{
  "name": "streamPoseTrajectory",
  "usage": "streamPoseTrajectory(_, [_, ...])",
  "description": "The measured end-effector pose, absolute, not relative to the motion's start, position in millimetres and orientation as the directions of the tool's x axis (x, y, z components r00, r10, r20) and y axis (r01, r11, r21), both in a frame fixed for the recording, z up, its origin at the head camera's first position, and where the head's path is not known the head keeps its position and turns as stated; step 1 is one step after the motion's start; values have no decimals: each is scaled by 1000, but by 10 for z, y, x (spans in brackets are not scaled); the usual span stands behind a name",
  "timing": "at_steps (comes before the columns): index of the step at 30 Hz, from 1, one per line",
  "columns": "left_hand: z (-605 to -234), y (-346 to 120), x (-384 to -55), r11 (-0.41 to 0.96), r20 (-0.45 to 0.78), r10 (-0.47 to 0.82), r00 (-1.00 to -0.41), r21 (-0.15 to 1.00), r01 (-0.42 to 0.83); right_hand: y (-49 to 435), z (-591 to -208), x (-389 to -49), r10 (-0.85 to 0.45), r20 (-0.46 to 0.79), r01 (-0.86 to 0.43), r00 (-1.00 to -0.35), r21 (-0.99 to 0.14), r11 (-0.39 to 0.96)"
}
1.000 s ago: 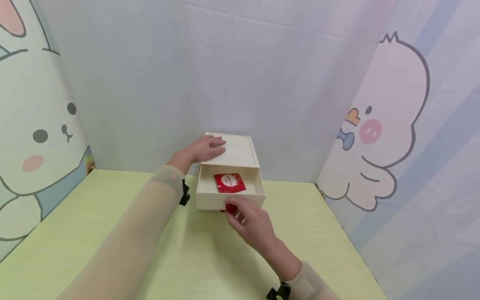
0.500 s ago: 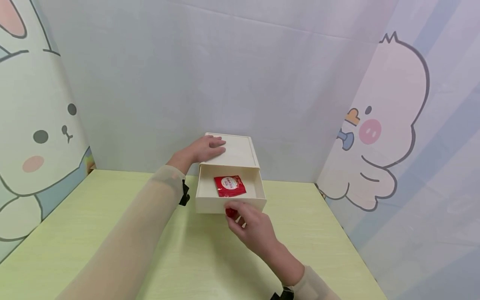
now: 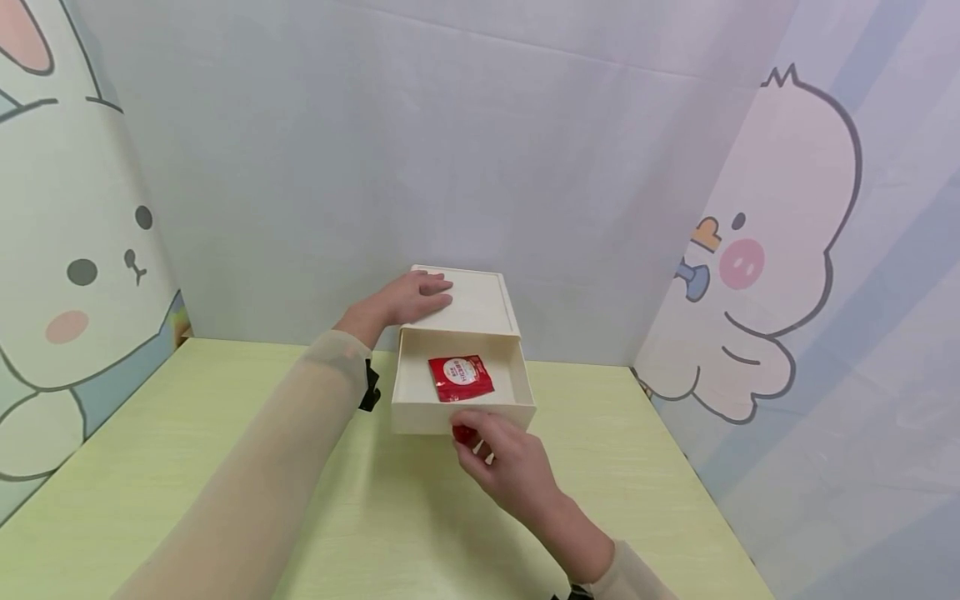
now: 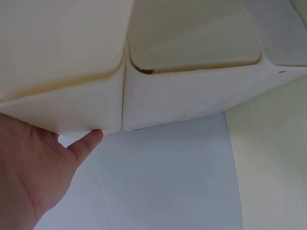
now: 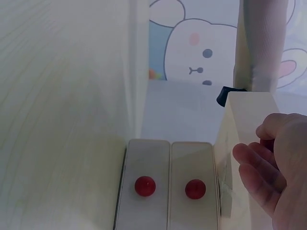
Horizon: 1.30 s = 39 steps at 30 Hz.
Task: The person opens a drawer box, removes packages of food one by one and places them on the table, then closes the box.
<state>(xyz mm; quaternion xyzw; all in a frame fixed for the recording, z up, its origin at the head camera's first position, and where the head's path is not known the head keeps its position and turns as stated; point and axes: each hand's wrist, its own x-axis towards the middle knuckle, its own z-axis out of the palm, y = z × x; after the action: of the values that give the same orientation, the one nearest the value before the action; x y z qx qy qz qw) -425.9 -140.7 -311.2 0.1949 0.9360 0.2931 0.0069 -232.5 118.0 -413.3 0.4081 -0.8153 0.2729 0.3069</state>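
A white drawer cabinet [image 3: 483, 298] stands at the back of the table. Its top drawer [image 3: 422, 419] is pulled out, and a red packet [image 3: 461, 377] with a white round label lies flat inside. My right hand [image 3: 512, 468] pinches the red round knob [image 3: 463, 434] on that drawer's front between thumb and fingers. My left hand [image 3: 416, 297] rests on the cabinet's top near its left edge, fingers extended. In the left wrist view, the thumb touches the edge of the white casing [image 4: 76, 108].
The right wrist view shows two lower drawers, pushed in, each with a red knob [image 5: 145, 186]. The pale yellow-green table [image 3: 360, 525] spreads around the cabinet. A grey cloth [image 3: 300, 167] hangs behind, and cartoon-printed cloth hangs at both sides.
The top drawer has slid a little farther out toward me, carried by my right hand, with the red packet moving along in it. My left hand has stayed in place.
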Motion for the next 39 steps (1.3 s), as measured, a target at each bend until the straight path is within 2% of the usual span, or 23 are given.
streamPoseTrajectory(13, [-3131,-1409,-4264,739,118,375,-920,561,373,1204,-4135,-2255,-502,720,-837,-479,-202,509])
streamPoseTrajectory(20, [-3142,-1405,-4257,737,108,361,-926,576,354,1210,-4140,-2226,-513,732,-850,-448,-171,498])
streamPoseTrajectory(29, [-3155,-1407,-4249,738,111,354,-929,577,350,1250,-4106,-2208,-540,697,-843,-472,-178,508])
streamPoseTrajectory(34, [-3140,-1401,-4234,740,109,353,-929,575,348,1329,-3921,-2177,-584,663,-849,-469,-155,506])
streamPoseTrajectory(39, [-3119,-1401,-4241,733,128,369,-920,568,373,1400,-3549,-2230,-595,699,-876,-398,-96,473])
